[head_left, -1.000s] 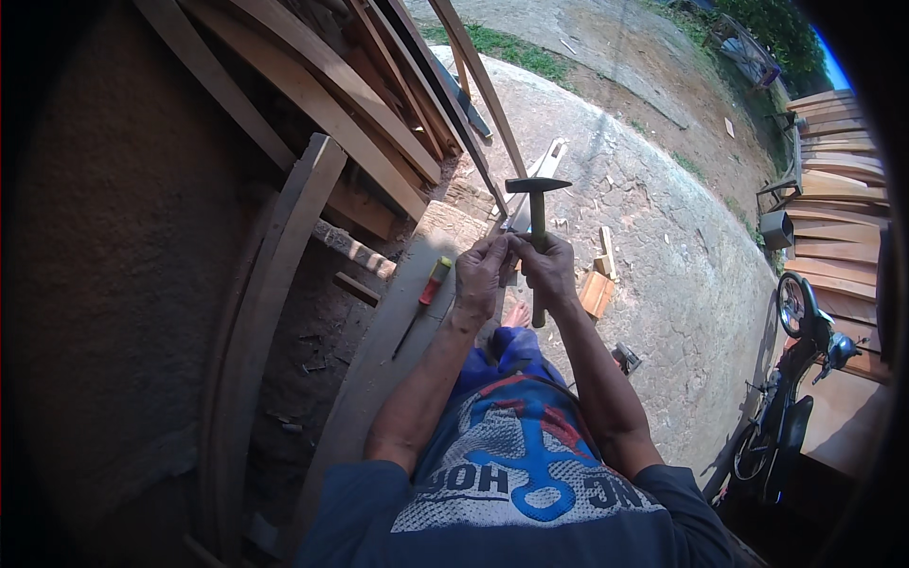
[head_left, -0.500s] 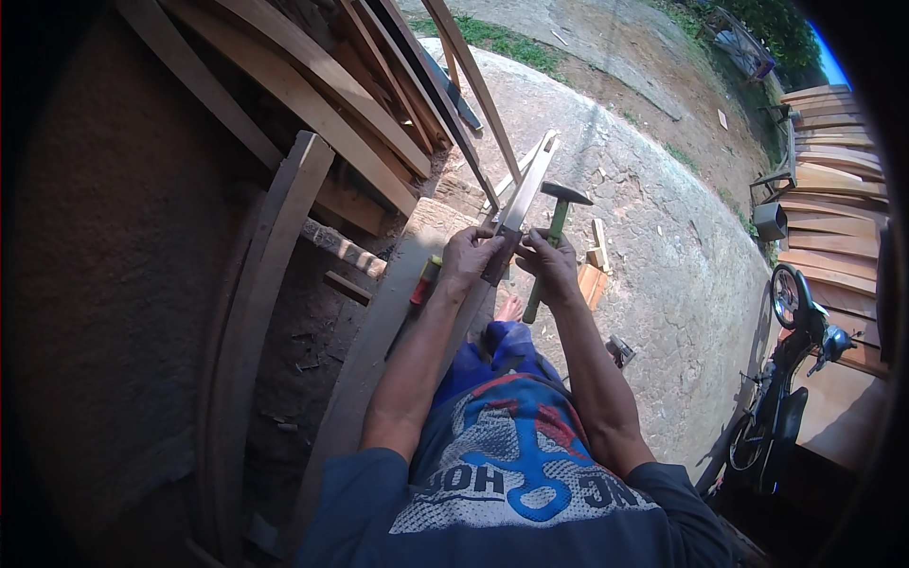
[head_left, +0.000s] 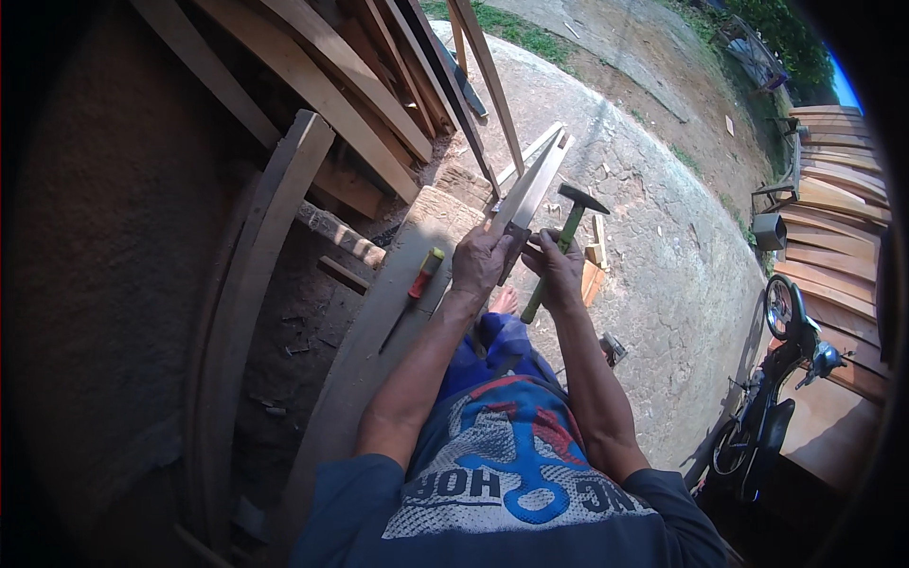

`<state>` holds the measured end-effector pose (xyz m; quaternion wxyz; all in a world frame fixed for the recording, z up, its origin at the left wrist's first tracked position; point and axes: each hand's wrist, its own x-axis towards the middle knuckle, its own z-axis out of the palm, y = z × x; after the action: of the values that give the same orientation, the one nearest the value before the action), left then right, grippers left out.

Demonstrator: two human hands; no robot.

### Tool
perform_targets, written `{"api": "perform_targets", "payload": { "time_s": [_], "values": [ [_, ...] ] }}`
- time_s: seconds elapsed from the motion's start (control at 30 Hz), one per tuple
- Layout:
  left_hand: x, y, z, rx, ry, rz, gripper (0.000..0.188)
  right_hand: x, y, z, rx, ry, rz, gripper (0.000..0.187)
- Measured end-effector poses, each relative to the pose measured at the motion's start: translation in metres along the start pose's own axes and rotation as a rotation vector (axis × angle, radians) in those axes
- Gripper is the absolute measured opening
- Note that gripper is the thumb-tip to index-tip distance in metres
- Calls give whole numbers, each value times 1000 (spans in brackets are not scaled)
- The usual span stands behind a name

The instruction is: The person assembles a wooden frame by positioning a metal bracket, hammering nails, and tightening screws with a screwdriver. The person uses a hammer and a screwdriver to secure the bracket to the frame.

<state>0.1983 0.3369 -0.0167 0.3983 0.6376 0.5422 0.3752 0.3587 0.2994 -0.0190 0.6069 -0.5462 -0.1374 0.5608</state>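
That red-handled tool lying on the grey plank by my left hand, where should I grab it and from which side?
Take the red-handled tool by its thick red and yellow handle, the end farthest from you. Come from above on the left: it lies flat on the grey plank, its thin dark shaft pointing back toward you, and your left hand is nearest.

No packages, labels, signs or screens anywhere among the timber.

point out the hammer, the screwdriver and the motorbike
hammer (head_left: 581,198): head view, on its dark metal head
screwdriver (head_left: 426,268): head view, on its red and green handle
motorbike (head_left: 769,428): head view, on its dark body
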Motion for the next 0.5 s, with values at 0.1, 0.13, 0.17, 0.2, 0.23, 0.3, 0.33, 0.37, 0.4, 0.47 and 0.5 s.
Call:
{"api": "perform_targets", "payload": {
  "time_s": [0.1,0.13,0.17,0.2,0.23,0.3,0.33,0.37,0.4,0.47,0.5],
  "values": [
    [1,-4,0,-20,-43,-77,21,1,-2,0,-7,-17,13,21],
    [0,-5,0,-48,-47,-96,21,0,-2,0,-15,-22,21,20],
    [0,-2,-2,-76,-51,-111,21,0,-5,2,-21,-26,23,20],
    [0,0,-3,-104,-57,-125,21,-1,-6,5,-40,-18,10,21],
    [1,-2,-1,-118,-53,-104,21,-3,-7,7,-59,-10,-3,21],
    [0,-12,3,-139,-38,-66,24,-2,-8,6,-163,0,-38,22],
    [0,-16,6,-172,-15,-67,25,4,-11,1,-248,5,-63,23],
    [2,-19,10,-203,12,-71,25,10,-13,-2,-334,6,-86,24],
    [2,-21,12,-233,36,-76,25,8,-26,6,-401,-14,-35,25],
    [4,-26,10,-340,-51,-185,25,4,-42,19,-475,-110,27,25],
    [6,-26,10,-395,-97,-237,26,4,-46,24,-513,-157,54,25]
  ]
}}
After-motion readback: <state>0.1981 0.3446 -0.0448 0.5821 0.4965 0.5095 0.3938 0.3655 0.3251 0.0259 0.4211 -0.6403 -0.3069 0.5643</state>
